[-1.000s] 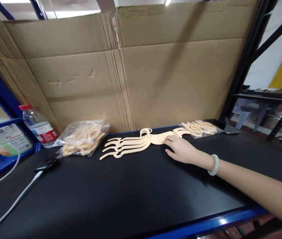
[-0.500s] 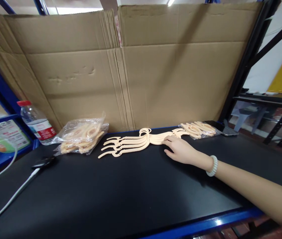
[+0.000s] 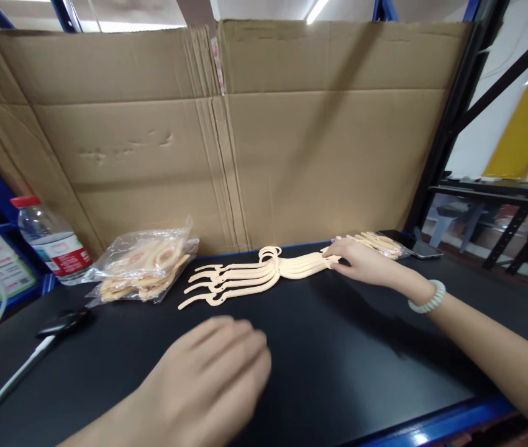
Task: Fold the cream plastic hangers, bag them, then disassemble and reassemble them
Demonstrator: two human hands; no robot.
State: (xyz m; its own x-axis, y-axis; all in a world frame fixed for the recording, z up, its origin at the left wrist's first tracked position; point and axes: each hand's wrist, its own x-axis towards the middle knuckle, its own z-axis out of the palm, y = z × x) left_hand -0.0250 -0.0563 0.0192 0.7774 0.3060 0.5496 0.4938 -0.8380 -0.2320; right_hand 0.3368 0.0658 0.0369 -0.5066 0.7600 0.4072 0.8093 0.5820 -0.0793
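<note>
Several beige plastic clothes hangers (image 3: pixel 240 277) lie overlapped in a fanned row across the middle of the black table, hooks towards the back. Over the right ends of these hangers is my right hand (image 3: pixel 361 262), fingers stretched out and thumb apart, partly covering the tips. A pale beaded bracelet (image 3: pixel 428 298) is round that wrist. My left hand (image 3: pixel 212 372) hovers in front of the hangers, apart from them. Its fingers bend downward and are smeared by motion; their undersides are hidden.
Clear bags of beige hangers (image 3: pixel 145 267) lie at the left, and another bag (image 3: pixel 378 244) sits behind my right hand. A red-capped bottle (image 3: pixel 54 242), a black device with a white cable (image 3: pixel 63 321) and a phone (image 3: pixel 425 248) are also there. Cardboard (image 3: pixel 315 155) walls the back.
My left hand has come into view at the lower front. My right hand has shifted right along the hangers to their right ends. The whole view has tilted slightly.
</note>
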